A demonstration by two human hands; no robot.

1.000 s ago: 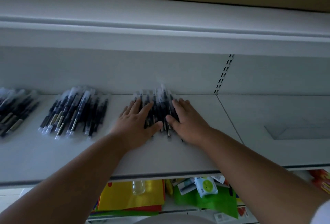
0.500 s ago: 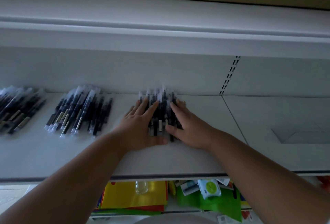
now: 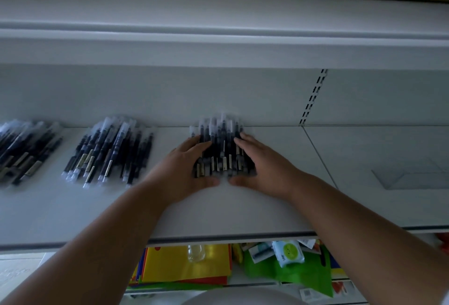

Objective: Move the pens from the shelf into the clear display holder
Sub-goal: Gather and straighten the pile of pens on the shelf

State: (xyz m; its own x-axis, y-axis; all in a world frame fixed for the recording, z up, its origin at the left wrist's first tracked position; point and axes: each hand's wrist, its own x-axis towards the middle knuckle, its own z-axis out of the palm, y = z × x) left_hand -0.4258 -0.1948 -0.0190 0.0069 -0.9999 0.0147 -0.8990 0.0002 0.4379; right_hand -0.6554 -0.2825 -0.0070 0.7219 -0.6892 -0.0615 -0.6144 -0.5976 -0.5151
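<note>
A bunch of dark pens with clear caps point(image 3: 221, 145) lies on the white shelf point(image 3: 218, 210), near its back wall. My left hand point(image 3: 184, 171) presses against the bunch's left side with straight fingers, thumb along the pens' near ends. My right hand point(image 3: 263, 166) mirrors it on the right side, and the two thumbs almost meet. The clear display holder point(image 3: 413, 177) stands on the shelf far to the right, faint and hard to make out.
Two more piles of pens lie on the shelf to the left, one at mid-left point(image 3: 109, 151) and one at the frame's edge point(image 3: 23, 150). A slotted upright point(image 3: 313, 98) divides the back wall. Coloured paper and packets point(image 3: 187, 265) fill the lower shelf.
Both hands slid off the top of the pens to their sides. The thumbs closed in at the near ends, squeezing the bunch narrower and straighter.
</note>
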